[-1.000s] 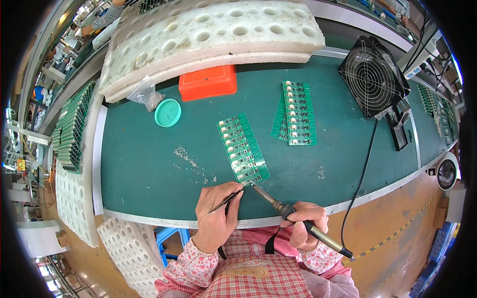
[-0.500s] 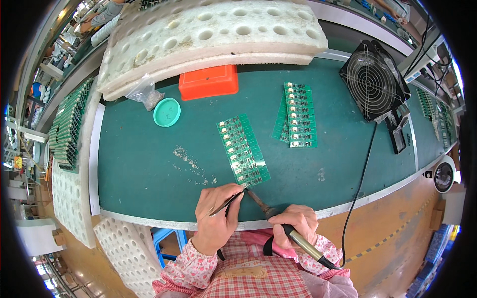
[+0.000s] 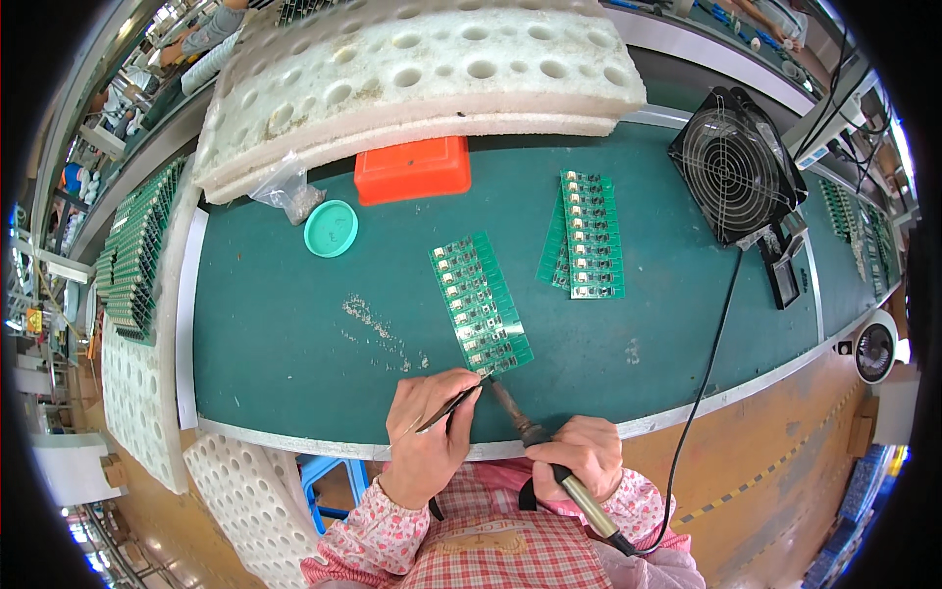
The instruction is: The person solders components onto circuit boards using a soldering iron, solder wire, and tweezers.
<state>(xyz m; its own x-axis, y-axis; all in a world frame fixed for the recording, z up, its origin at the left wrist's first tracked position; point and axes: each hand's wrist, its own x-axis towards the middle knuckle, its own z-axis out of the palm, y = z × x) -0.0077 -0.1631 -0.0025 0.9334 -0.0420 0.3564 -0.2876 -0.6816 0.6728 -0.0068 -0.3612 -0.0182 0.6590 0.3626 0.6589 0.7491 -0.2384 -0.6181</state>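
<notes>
A green circuit board panel (image 3: 481, 304) with rows of small parts lies on the green mat in front of me. At its near end, my left hand (image 3: 429, 422) is closed on dark tweezers (image 3: 449, 406); a thin wire, perhaps solder, also runs from its fingers. The tweezer tips are close to the panel's near edge. My right hand (image 3: 581, 456) grips a soldering iron (image 3: 586, 503) by its handle, and the iron's tip meets the same near edge beside the tweezers. Whether the tips touch is too small to tell.
More panels (image 3: 593, 236) lie stacked at centre right. Behind are an orange box (image 3: 412, 171), a teal lid (image 3: 331, 229), a plastic bag (image 3: 289, 189) and white foam (image 3: 422, 74). A black fan (image 3: 731, 167) stands right. The iron's cord (image 3: 708, 378) crosses the table edge.
My right hand and the iron's handle have shifted slightly left and down, while its tip stays at the panel's near end. The view has tilted a little. My left hand keeps its grip.
</notes>
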